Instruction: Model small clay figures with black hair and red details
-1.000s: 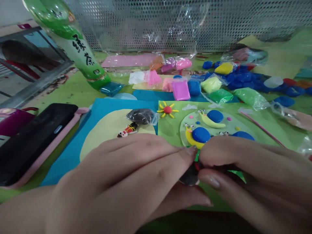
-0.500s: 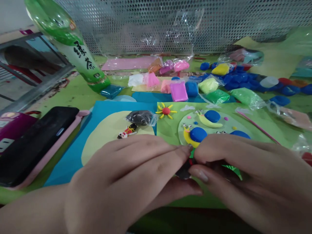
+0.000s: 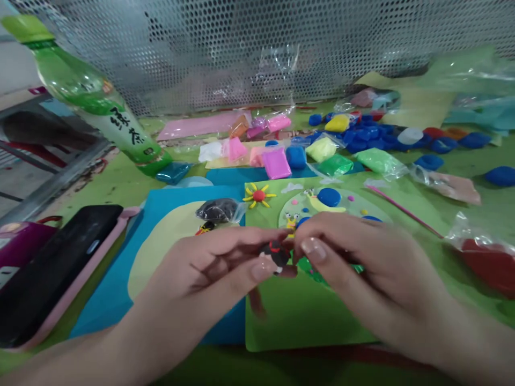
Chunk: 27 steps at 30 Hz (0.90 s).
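My left hand (image 3: 209, 271) and my right hand (image 3: 354, 268) meet above the table, fingertips pinched together on a small black clay piece with a red spot (image 3: 276, 253). Under them lies a green card (image 3: 306, 308) with clay snails (image 3: 322, 198) and a yellow-and-red clay sun (image 3: 258, 195) stuck on it. To the left, a cream circle on blue paper (image 3: 161, 252) carries a black clay lump in a clear bag (image 3: 219, 210) and a small red-and-black clay figure (image 3: 206, 228), mostly hidden by my left fingers.
A black phone in a pink case (image 3: 56, 268) lies at the left, a green tea bottle (image 3: 96, 110) leans behind it. Several bagged clay blocks (image 3: 277, 161), blue clay lumps (image 3: 374, 134), a pink stick (image 3: 406, 212) and a red bag (image 3: 486, 260) spread across the back and right, before a mesh wall (image 3: 281, 48).
Both hands have lifted and pulled back from the green card, so the black clay piece now shows between the fingertips. The view has tilted, showing more of the card and bottle.
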Tool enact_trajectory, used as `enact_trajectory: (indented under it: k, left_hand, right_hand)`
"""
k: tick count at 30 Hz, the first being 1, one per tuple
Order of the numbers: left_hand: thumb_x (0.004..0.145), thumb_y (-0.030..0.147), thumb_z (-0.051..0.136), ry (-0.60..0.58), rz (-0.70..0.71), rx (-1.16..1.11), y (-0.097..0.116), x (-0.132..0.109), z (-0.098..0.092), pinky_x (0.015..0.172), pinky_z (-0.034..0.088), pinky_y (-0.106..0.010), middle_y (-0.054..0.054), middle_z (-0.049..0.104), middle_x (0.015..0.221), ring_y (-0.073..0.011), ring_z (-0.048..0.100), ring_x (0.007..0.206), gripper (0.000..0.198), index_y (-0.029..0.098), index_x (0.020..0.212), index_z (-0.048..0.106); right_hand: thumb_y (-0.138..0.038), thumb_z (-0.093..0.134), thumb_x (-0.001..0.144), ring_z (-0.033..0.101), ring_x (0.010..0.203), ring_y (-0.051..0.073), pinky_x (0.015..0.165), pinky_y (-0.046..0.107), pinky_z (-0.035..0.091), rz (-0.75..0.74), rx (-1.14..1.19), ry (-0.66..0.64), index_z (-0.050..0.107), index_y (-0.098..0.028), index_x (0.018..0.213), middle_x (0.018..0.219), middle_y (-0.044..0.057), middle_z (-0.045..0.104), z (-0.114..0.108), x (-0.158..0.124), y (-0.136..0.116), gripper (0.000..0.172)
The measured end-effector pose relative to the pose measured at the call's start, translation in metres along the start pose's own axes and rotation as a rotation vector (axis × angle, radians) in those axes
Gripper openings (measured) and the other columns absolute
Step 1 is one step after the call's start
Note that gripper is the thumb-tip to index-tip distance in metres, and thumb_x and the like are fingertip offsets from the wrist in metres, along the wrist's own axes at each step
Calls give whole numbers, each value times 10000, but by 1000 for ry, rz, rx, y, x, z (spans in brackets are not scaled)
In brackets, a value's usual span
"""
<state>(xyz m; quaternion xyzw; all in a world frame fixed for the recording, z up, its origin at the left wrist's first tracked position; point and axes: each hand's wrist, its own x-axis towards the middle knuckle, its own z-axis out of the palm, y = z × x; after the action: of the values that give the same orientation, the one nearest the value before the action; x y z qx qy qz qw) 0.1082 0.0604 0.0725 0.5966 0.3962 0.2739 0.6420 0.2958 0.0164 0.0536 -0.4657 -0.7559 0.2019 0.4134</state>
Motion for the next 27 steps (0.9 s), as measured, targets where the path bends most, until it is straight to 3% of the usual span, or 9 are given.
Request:
enact_trajectory:
  k: [4, 9, 15, 21, 24, 27]
  left_hand:
    - [798, 356, 736, -81, -101, -125, -8, 3, -3, 557, 585, -152, 46, 764, 791, -110, 695, 545, 164, 385, 957, 761]
    - [832, 425, 690, -67, -119, -70, -15, -1, -8, 610, 593, -170, 49, 763, 838, -118, 711, 603, 220, 415, 1048, 726]
    - [854, 486, 625, -17, -159, -96, -11, -3, -8, 563, 596, -270, -27, 729, 704, -199, 699, 638, 344, 219, 1033, 748]
    - [849, 525, 595, 31, -205, -167, -8, 2, -4, 590, 605, -328, -73, 729, 746, -275, 717, 781, 434, 180, 1084, 714]
    - [835, 485, 642, 12, -247, -194, -6, 0, -4, 571, 609, -323, -81, 734, 766, -263, 719, 741, 392, 173, 1057, 722]
    - [815, 411, 705, -16, -287, -241, -5, -5, -4, 512, 606, -278, -56, 731, 740, -196, 696, 595, 275, 189, 972, 746]
  right_hand:
    - [-257, 497, 942, 508, 530, 71, 446, 216, 362, -47, -134, -46, 579, -152, 778, 653, -42, 572, 5, -2, 1, 211]
    - [-264, 551, 917, 543, 502, 103, 411, 267, 330, -135, -325, -31, 576, -172, 810, 690, -43, 621, 8, -5, 4, 144]
    - [-230, 527, 916, 543, 473, 134, 365, 296, 278, -179, -400, -18, 588, -191, 782, 657, -40, 624, 7, -5, 4, 152]
    - [-269, 436, 980, 522, 447, 127, 368, 292, 277, -171, -414, -12, 594, -179, 778, 635, -31, 606, 7, -5, 4, 272]
    - [-320, 438, 1000, 557, 464, 127, 380, 286, 308, -171, -405, -3, 602, -168, 809, 666, -25, 629, 7, -5, 4, 294]
    - [-414, 477, 986, 562, 469, 117, 390, 270, 338, -167, -336, 5, 610, -157, 843, 696, -20, 652, 7, -6, 3, 323]
